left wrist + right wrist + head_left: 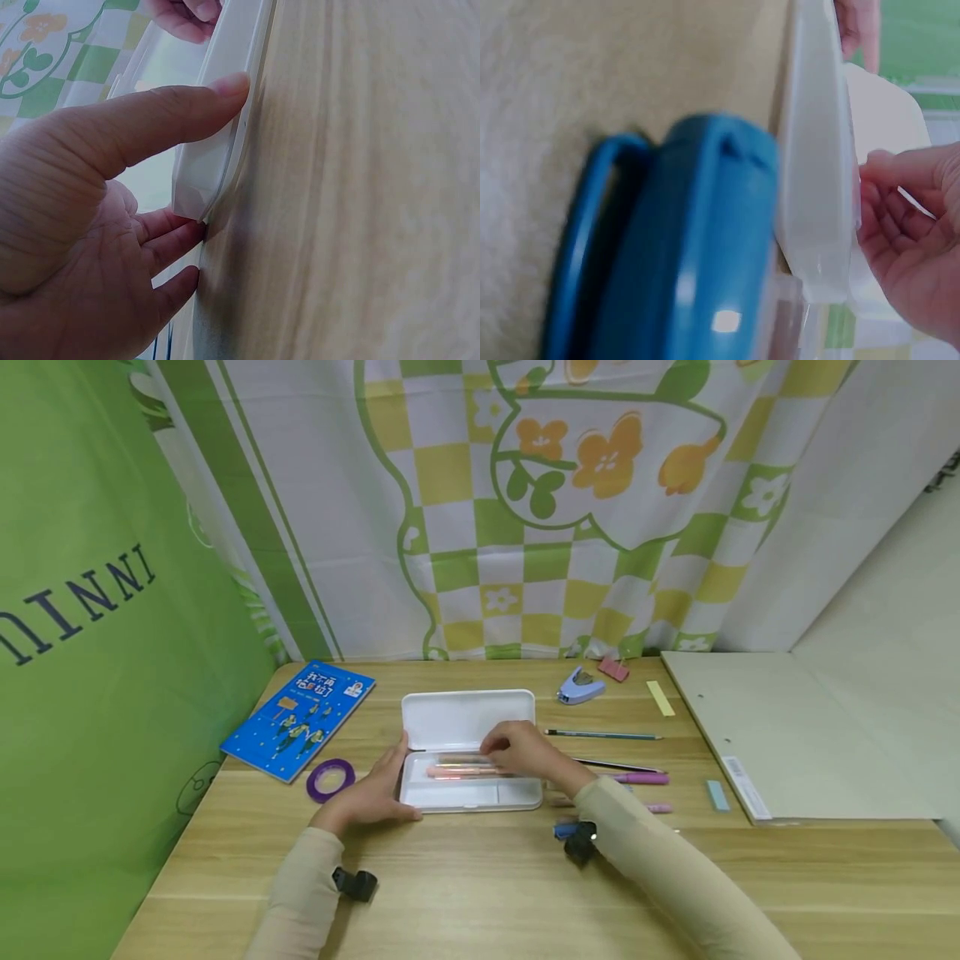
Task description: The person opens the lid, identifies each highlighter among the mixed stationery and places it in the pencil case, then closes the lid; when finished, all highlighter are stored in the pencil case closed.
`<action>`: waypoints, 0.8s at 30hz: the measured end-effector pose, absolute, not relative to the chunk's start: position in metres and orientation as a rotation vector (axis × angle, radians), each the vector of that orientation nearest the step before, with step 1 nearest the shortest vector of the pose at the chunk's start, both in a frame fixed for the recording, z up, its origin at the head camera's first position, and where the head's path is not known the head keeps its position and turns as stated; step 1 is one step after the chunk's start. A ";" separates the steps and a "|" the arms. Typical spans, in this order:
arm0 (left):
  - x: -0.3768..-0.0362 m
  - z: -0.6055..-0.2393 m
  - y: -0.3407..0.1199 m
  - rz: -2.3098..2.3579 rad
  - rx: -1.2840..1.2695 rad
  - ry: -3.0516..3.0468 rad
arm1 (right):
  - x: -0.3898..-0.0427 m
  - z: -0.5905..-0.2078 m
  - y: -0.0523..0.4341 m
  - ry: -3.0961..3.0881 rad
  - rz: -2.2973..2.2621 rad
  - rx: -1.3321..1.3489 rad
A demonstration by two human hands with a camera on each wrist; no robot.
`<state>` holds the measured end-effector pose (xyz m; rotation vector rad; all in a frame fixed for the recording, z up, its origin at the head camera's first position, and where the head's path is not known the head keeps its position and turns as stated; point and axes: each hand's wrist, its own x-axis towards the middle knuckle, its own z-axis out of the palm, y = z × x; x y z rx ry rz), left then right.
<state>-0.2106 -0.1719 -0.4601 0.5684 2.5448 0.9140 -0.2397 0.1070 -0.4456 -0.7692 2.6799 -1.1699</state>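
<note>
While the white pencil case [468,752] is lying open on the wooden counter [480,868], these lines are taking stock of it.

Case position: it is sitting near the middle of the counter, lid [468,718] folded back toward the curtain [525,510], tray toward the person.

Left hand [367,797]: it is bracing the case's left end, thumb pressing the front wall and fingers lying fairly straight along the side (the left wrist view is showing the thumb [165,116] flat on the white rim [225,97]).

Right hand [525,747]: it is reaching into the tray with curled fingers over the pink pens [461,768]; whether it is actually pinching one cannot be told, since the fingertips are hiding the contact.

Handling judgement: the case is looking like thin, stiff, light plastic with a smooth surface, so it is probably sliding easily unless steadied; the end walls and rim are seeming the surest places to hold.

Pens: slim, hard, apt to roll; best pinched mid-barrel.

Nearby: a purple tape ring [331,779] and blue booklet [300,718] are lying left; a pencil [603,735], more pens [637,778], a small blue stapler-like tool [579,687] and erasers are lying right.
</note>
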 end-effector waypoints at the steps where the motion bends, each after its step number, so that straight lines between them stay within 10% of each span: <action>1: -0.210 -0.460 -0.172 0.915 0.567 2.544 | -0.240 -0.446 0.109 2.635 -1.226 -0.740; 24: -0.208 -0.456 -0.170 0.893 0.527 2.549 | -0.197 -0.429 0.246 2.622 -1.162 -0.774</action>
